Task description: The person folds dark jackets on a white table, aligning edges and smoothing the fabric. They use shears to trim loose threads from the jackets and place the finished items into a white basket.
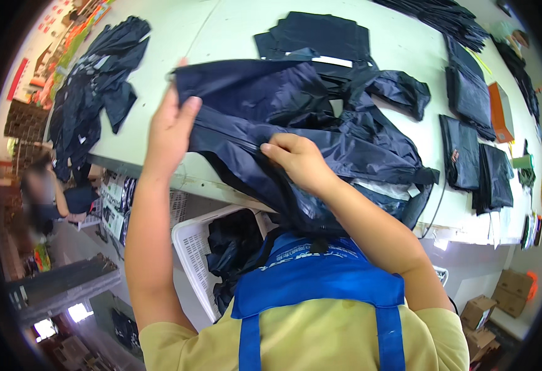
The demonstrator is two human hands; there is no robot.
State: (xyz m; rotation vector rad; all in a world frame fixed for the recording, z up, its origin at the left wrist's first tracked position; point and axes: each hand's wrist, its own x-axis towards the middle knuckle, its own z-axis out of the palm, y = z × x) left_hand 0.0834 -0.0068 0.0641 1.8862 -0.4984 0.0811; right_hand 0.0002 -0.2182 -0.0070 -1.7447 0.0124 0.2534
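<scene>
A dark navy jacket (357, 151) of thin, shiny fabric lies across the near edge of the white table, part of it hanging over toward my apron. My left hand (175, 120) grips the jacket's left end and holds it lifted, thumb on top. Around the middle, my right hand (296, 157) pinches the fabric along a seam or zip line; which of the two I cannot tell. A sleeve of the jacket stretches out to the right. Behind it lies a flat stack of folded dark fabric (320, 37).
Loose dark garments (98, 80) cover the table's left end. Folded garments in clear bags (460, 151) lie at the right, beside an orange box (500, 111). Below the table edge stands a white plastic basket (187, 241) holding dark cloth. Another person (51, 191) sits at the left.
</scene>
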